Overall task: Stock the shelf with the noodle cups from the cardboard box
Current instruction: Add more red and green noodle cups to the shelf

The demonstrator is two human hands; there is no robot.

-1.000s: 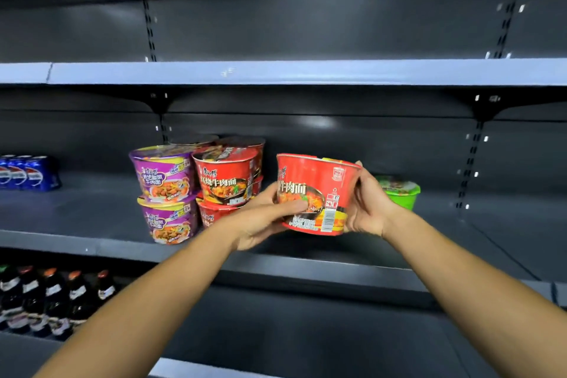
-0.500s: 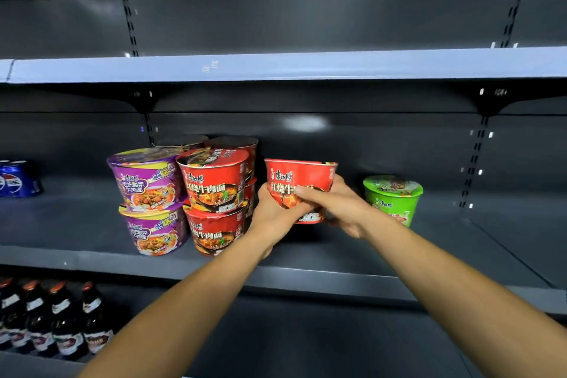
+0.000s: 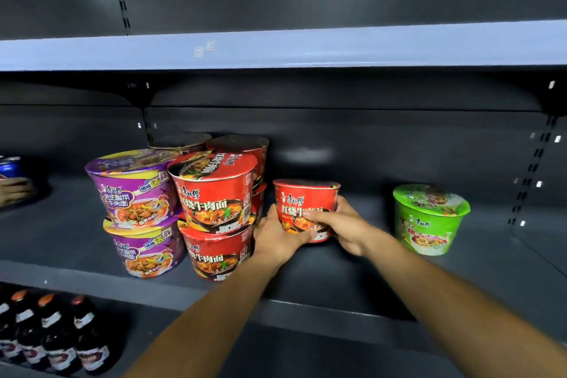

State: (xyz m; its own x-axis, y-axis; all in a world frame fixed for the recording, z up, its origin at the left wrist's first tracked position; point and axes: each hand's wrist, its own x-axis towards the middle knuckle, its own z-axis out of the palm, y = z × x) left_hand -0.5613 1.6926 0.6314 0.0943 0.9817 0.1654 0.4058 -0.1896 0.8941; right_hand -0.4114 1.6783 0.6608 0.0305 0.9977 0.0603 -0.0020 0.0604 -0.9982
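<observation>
Dark grey shelf (image 3: 352, 282), back panel black. Purple cups (image 3: 135, 190) stacked two high, label 老坛酸菜牛肉面; red stack (image 3: 214, 193) beside them reads 红烧牛肉面. Green cup (image 3: 428, 219) sits alone well right, text unreadable. Red cup (image 3: 302, 205), 红烧牛 visible, sits upright just right of red stack, gripped between left hand (image 3: 276, 239) and right hand (image 3: 343, 224), fingers curled round its sides.

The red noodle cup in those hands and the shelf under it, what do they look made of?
Red noodle cup: likely paper or thin plastic with a glossy printed wrap, since its side catches the light. Shelf: probably painted metal, matt dark grey, with slotted uprights behind. Left hand and right hand grip the cup.
</observation>
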